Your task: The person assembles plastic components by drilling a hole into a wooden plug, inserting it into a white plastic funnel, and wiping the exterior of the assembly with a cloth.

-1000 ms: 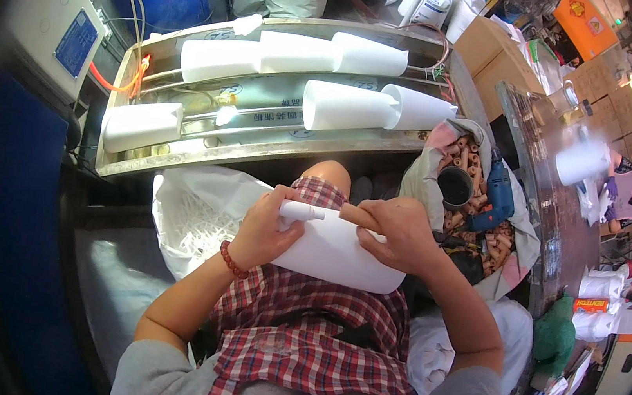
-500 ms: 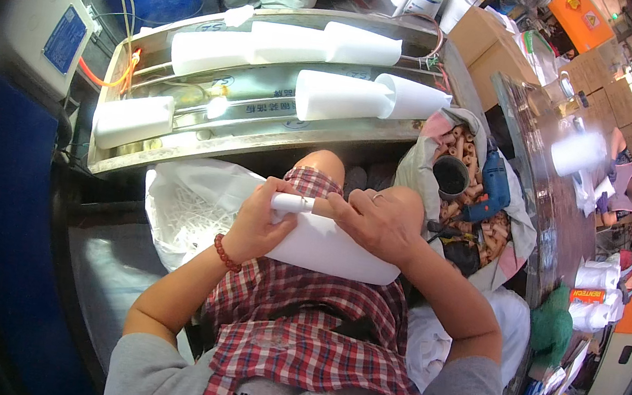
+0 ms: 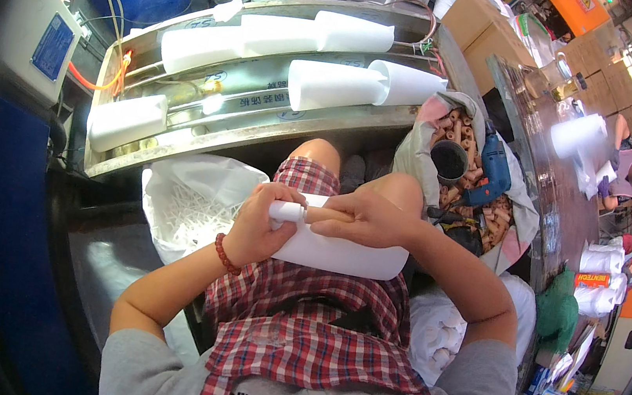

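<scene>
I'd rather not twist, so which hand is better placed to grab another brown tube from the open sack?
Probably your right hand: it's nearer the open sack, though holding a brown tube. Your left hand, farther away, holds a small white cylinder.

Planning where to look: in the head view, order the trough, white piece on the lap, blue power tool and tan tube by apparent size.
Largest to smallest:
Trough
White piece on the lap
Blue power tool
Tan tube, partly covered by the right hand; visible part only
</scene>
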Action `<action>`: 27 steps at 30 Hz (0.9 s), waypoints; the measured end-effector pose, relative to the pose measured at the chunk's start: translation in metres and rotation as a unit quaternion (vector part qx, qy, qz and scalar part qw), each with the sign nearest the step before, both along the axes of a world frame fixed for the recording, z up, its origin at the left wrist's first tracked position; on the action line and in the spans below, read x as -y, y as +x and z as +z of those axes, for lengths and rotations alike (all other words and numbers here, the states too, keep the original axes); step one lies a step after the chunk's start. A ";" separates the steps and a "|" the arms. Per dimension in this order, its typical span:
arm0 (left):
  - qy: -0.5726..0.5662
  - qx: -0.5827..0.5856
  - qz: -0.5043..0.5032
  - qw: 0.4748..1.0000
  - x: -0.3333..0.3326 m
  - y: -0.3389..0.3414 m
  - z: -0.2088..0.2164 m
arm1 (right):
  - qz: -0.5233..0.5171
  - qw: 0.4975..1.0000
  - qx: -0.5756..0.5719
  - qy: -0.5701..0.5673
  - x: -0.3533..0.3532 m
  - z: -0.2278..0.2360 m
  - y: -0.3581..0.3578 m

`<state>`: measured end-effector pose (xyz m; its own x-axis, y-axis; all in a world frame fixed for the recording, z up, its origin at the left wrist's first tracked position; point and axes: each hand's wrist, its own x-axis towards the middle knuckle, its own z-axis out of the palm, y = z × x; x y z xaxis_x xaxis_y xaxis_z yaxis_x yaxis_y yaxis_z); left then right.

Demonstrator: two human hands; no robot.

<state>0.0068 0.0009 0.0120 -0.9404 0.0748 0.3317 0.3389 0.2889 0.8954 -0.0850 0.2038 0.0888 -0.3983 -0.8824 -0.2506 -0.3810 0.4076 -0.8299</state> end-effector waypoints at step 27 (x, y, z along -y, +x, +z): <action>0.112 0.052 -0.027 0.992 0.000 -0.001 -0.012 | 0.067 0.805 -0.589 -0.015 0.002 -0.012 0.008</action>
<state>0.0060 0.0011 -0.0005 -0.9670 0.0619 0.2471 0.2508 0.0621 0.9660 -0.0771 0.2016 0.0772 -0.2441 -0.9358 0.2543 -0.9500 0.2834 0.1313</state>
